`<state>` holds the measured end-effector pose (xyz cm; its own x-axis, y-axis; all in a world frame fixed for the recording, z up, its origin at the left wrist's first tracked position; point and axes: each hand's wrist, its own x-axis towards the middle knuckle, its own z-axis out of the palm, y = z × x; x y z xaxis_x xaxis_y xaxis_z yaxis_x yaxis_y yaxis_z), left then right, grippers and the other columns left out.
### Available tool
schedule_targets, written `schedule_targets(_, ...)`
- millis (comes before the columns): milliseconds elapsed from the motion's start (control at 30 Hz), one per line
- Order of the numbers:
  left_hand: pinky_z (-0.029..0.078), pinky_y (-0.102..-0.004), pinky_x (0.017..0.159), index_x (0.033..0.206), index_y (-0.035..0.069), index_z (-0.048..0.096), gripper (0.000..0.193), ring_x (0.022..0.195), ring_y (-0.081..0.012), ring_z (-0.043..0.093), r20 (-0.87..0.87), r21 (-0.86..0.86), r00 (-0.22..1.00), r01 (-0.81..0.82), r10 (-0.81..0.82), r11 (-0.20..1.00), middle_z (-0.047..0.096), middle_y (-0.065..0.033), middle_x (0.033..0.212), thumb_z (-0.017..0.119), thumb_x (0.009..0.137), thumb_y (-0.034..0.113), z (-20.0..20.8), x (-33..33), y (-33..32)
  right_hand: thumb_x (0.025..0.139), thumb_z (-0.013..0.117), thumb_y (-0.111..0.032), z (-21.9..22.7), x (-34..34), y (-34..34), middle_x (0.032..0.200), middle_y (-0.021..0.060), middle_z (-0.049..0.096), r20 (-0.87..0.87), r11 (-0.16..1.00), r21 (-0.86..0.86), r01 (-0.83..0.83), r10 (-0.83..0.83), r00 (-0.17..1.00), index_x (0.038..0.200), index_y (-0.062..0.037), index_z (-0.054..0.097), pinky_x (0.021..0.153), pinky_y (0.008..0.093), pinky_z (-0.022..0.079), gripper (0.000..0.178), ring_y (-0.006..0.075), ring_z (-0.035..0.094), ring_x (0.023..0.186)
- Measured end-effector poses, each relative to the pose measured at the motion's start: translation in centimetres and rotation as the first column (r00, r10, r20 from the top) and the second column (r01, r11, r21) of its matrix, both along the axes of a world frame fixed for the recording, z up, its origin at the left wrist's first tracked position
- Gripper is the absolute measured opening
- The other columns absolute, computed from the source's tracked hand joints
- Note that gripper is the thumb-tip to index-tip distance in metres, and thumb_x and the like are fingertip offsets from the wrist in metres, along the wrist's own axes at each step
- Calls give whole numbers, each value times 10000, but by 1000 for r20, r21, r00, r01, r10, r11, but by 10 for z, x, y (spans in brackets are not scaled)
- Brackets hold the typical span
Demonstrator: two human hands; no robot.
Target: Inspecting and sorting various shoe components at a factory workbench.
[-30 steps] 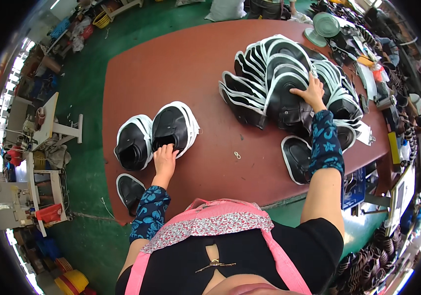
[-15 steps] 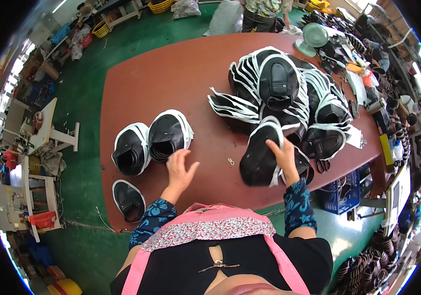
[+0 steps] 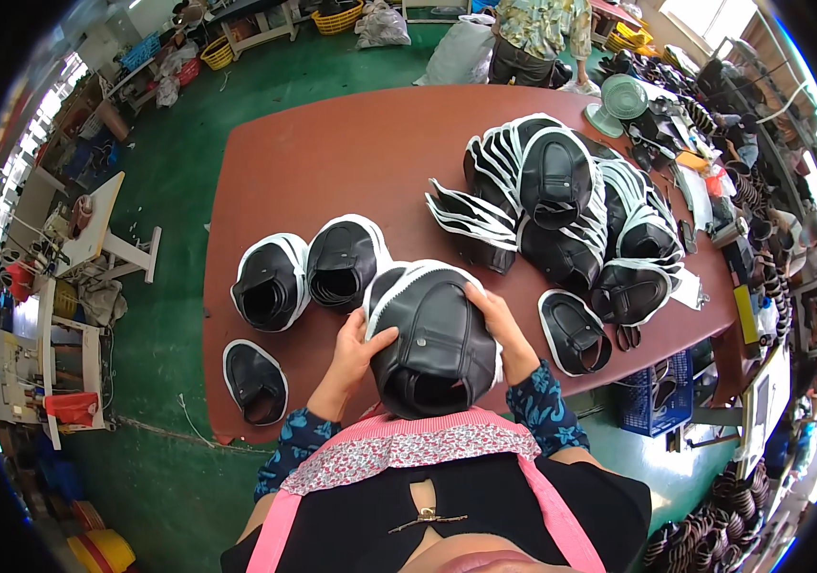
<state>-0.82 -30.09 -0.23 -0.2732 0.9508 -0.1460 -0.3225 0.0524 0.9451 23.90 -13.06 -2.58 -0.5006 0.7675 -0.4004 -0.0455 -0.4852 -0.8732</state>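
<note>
The left hand, empty half a second ago, now grips one side of a black shoe upper; the right hand grasps the other. The piece has shifted over the middle of the tabletop's near edge. A lone upper remains by the near left corner.

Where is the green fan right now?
In the head view, the fan stands on the table toward its far right corner, beyond the piled shoe uppers.

Past the held shoe upper, tabletop is free; heaped uppers block the right.
</note>
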Motion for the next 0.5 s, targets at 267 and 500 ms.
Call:
schedule_targets(267, 567, -324, 1043, 1448, 4, 539, 454, 1173, -169, 706, 272, 2, 930, -258, 248, 966, 717, -109, 1333, 738, 1045, 64, -5, 13, -20, 1078, 635, -586, -91, 50, -75, 1564, 195, 608, -572, 915, -394, -86, -171, 802, 1594, -2, 496, 1191, 517, 513, 792, 312, 618, 1413)
schedule_targets(500, 586, -317, 990, 1441, -4, 539, 438, 1104, -151, 715, 260, -31, 926, -274, 272, 961, 714, -103, 1301, 728, 1079, 156, 0, 11, -2, 1029, 779, -280, -39, 30, -57, 1455, 133, 696, -523, 916, -397, -51, -181, 833, 1570, -48, 530, 1105, 476, 593, 639, 289, 711, 1274)
